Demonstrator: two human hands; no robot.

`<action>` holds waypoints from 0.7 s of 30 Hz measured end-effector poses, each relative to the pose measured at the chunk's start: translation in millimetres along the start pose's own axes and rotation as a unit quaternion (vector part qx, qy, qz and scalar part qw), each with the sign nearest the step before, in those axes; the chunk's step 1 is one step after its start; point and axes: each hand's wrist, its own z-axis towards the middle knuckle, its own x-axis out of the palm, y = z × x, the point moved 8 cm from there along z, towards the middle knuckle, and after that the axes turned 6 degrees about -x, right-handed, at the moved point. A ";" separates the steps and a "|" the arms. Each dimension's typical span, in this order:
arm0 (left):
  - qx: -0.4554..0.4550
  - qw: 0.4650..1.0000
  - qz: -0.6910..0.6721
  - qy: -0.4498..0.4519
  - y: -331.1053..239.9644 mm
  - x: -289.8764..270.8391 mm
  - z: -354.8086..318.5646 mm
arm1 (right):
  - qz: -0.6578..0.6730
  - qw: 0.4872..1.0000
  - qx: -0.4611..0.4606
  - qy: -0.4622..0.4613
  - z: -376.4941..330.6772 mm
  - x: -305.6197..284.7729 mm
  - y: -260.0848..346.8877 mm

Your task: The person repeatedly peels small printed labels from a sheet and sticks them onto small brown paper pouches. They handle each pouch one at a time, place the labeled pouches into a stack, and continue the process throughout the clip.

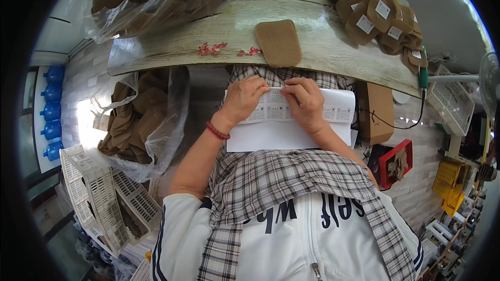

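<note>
A white sheet of printed labels (278, 110) lies across my lap, with its plain white part hanging toward me. My left hand (242, 100), with a red bead bracelet at the wrist, pinches the sheet's far edge. Close beside it, my right hand (305, 105) is closed in a pinch at the same edge; a small label between its fingertips cannot be made out. Just beyond, on the table's near edge, rests a single brown perforated pad (278, 43) with rounded corners, apart from both hands.
The wood-patterned table (172, 49) carries a clear bag of brown pieces (156, 0) and a pile of labelled brown pads (380, 15). Below left stands another bag of brown pieces (140, 114) near white crates (99, 192). A cardboard box (376, 112) and red tray (384, 169) are at right.
</note>
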 end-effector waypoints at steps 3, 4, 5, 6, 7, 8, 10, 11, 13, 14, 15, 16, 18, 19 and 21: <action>0.023 0.997 -0.074 0.018 8.5 -2.0 3.1 | 0.032 0.999 -0.004 -0.008 -2.2 1.3 1.0; 0.003 0.996 -0.076 0.037 10.6 -2.6 4.7 | 0.041 0.999 -0.010 -0.010 -4.0 1.9 1.2; -0.016 0.995 -0.078 0.056 10.8 -4.4 6.1 | 0.049 0.999 -0.016 -0.012 -6.7 1.9 1.5; -0.036 0.993 -0.080 0.075 11.9 -4.1 6.9 | 0.057 0.998 -0.021 -0.014 -8.8 0.8 2.4; -0.033 0.994 -0.074 0.067 11.1 -6.2 9.0 | 0.072 0.997 -0.036 -0.006 -8.4 -0.1 5.2; -0.030 0.996 -0.067 0.059 9.9 -7.1 10.3 | 0.086 0.995 -0.050 0.002 -9.1 -2.6 9.4; -0.009 0.998 -0.048 0.040 3.7 -8.4 13.0 | 0.129 0.991 -0.042 0.018 -9.8 -11.1 15.1; 0.007 0.999 -0.035 0.027 -1.1 -8.6 11.4 | 0.161 0.986 -0.022 0.026 -8.3 -18.0 18.9; 0.040 0.999 0.024 -0.020 -8.8 -10.1 6.3 | 0.248 0.967 0.052 0.017 -4.3 -31.9 13.8; 0.071 0.995 0.054 -0.046 -16.3 -13.1 5.1 | 0.291 0.950 0.113 -0.002 -1.9 -38.9 0.0; 0.102 0.989 0.082 -0.073 -24.5 -17.3 4.0 | 0.361 0.917 0.163 -0.041 6.6 -43.9 -15.0; 0.132 0.980 0.110 -0.098 -33.8 -20.7 1.3 | 0.428 0.875 0.211 -0.080 16.6 -45.9 -31.5; 0.144 0.977 0.128 -0.093 -50.8 -23.7 1.3 | 0.412 0.869 0.265 -0.064 37.2 -42.6 -63.9; 0.174 0.967 0.143 -0.119 -60.9 -26.1 2.2 | 0.405 0.865 0.292 -0.056 46.0 -37.4 -79.8; 0.187 0.960 0.172 -0.119 -62.9 -21.5 9.9 | 0.406 0.869 0.282 -0.009 71.2 -18.6 -99.3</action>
